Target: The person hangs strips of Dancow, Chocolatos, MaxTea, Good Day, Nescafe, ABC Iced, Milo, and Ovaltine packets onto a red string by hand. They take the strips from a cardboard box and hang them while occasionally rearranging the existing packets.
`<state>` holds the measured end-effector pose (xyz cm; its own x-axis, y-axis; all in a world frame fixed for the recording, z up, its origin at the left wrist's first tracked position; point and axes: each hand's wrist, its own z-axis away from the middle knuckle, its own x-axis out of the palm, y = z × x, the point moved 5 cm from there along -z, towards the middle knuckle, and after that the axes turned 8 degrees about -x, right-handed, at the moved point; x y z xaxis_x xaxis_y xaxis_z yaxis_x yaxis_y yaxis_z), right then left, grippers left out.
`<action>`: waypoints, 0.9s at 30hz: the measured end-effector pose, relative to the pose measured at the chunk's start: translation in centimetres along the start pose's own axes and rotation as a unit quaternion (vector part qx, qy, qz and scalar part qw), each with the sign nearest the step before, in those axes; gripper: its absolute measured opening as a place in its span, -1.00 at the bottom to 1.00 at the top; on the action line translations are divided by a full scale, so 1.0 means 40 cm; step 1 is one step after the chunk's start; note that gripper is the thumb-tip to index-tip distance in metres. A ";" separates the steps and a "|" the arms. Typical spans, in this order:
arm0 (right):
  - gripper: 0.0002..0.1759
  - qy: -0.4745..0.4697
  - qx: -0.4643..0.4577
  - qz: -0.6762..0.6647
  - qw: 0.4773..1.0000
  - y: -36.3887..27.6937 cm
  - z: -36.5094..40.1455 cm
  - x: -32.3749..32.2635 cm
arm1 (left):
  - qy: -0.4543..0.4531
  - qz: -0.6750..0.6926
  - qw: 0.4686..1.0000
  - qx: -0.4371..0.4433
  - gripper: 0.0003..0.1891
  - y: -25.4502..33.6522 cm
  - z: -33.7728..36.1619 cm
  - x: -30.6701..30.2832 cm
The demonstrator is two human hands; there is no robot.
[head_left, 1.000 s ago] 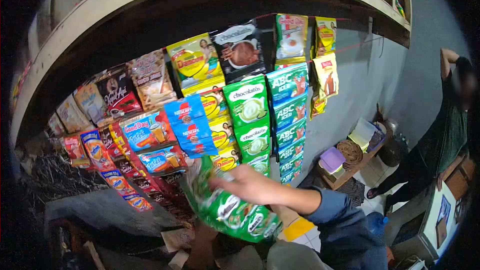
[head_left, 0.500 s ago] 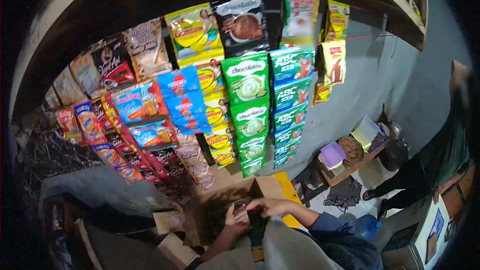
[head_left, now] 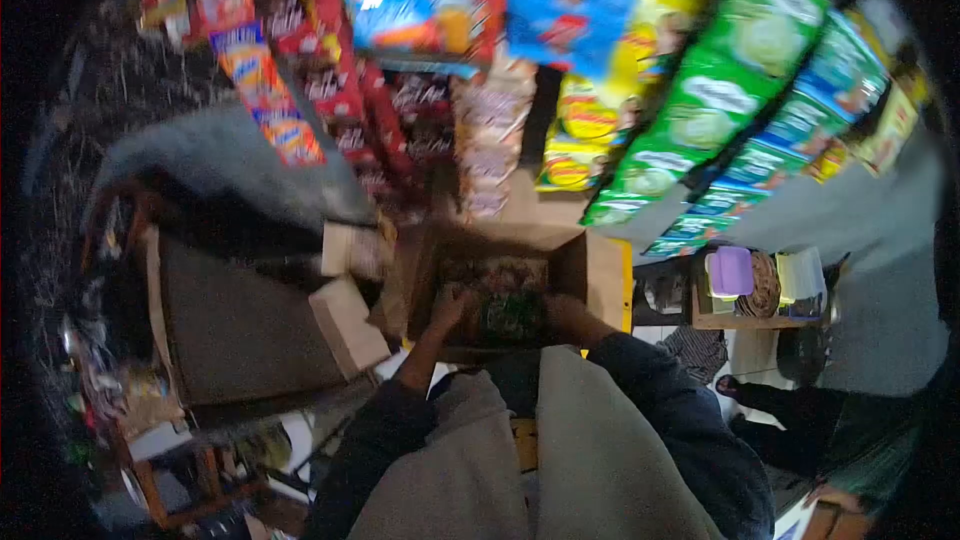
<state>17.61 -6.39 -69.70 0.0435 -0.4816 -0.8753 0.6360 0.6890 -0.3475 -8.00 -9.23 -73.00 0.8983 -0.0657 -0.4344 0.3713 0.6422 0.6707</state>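
An opened cardboard box (head_left: pixel 605 275) stands in front of me, dim inside. My left hand (head_left: pixel 455 310) reaches into it from the left, and my right hand (head_left: pixel 570 318) reaches in from the right. Between them, low in the box, is a dark bundle with green parts (head_left: pixel 508 318); its kind is too blurred to make out. Brownish contents (head_left: pixel 490 273) show farther back. Shadow and blur obscure the fingers of both hands, so their grip on the bundle does not show.
Strips of drink sachets (head_left: pixel 700 120) hang overhead, above the box. Smaller cardboard boxes (head_left: pixel 348 325) stand at the left beside a dark brown panel (head_left: pixel 250 315). On the right, a shelf (head_left: pixel 740 320) holds plastic containers (head_left: pixel 733 272). Another person's legs (head_left: pixel 790 405) are at the lower right.
My view has tilted down over the box. My hands were close together above it, fingers curled; now they are apart and lower, inside it on either side of the green-and-dark bundle.
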 end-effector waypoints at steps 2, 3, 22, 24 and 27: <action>-0.65 -0.031 0.071 0.019 0.997 0.024 -0.034 -0.011 | -0.007 0.049 0.997 0.057 -0.47 -0.219 -0.157 0.124; -0.62 0.002 0.050 -0.023 0.998 0.078 -0.064 0.050 | -0.008 0.082 0.987 0.134 -0.45 -0.278 -0.250 0.150; -0.65 0.203 0.065 -0.389 0.896 -0.159 -0.165 -0.023 | 0.105 -0.108 0.979 0.137 -0.28 -0.086 0.017 0.075; -0.66 0.256 0.061 -0.392 0.881 -0.212 -0.110 -0.204 | 0.058 -0.028 0.979 0.194 -0.27 0.056 0.080 0.008; -0.76 0.320 -0.030 -0.574 0.753 -0.306 0.029 -0.462 | -0.058 0.176 0.947 0.261 -0.46 0.244 0.234 -0.039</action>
<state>9.93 -6.55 -48.88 -0.9009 -0.4324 0.0382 -0.0657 0.0488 -0.9966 -3.58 -10.02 -60.14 0.9966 -0.0198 -0.0799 0.0821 0.1767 0.9808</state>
